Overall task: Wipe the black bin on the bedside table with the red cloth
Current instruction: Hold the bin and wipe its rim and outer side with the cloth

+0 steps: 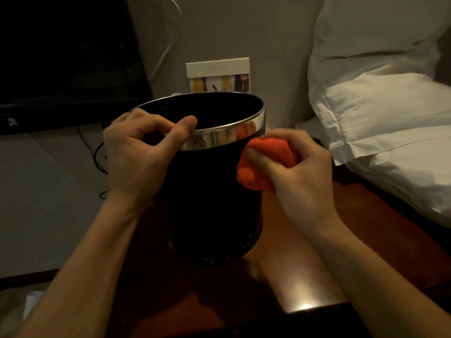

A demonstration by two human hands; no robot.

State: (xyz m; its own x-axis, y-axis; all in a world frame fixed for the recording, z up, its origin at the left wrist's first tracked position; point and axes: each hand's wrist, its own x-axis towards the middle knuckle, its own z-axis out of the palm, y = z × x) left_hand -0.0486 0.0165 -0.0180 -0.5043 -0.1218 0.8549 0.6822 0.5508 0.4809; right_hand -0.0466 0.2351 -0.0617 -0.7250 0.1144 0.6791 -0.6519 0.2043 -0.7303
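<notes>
- A dim bedroom corner: a reddish-brown wooden surface point(300, 259), glossy enough to catch a glare of light near its front edge, stands against a pale wall.
- To the right of the surface lies a bed with white pillows point(380, 113) piled at its head, their edges reaching close to the surface's right side.
- A small card point(218, 74) with a white top band and a coloured picture strip leans upright against the wall, just behind the bin.
- On the left, a dark screen point(68, 57) fills the upper corner, and black cables point(96, 152) trail down below it.
- The black bin point(212, 203) stands upright on the surface, round, with a shiny metal rim band around its open top.
- The left hand point(139, 152) grips the bin's near-left rim: fingers curled over the edge, thumb pressed to the metal band.
- The right hand point(295, 172) has its fingers curled round the bunched red cloth point(263, 162), holding it against the right side of the bin, just under the metal band.
- The red of the cloth reflects in the band above it.
- Both forearms are bare and reach in from the bottom of the view.
</notes>
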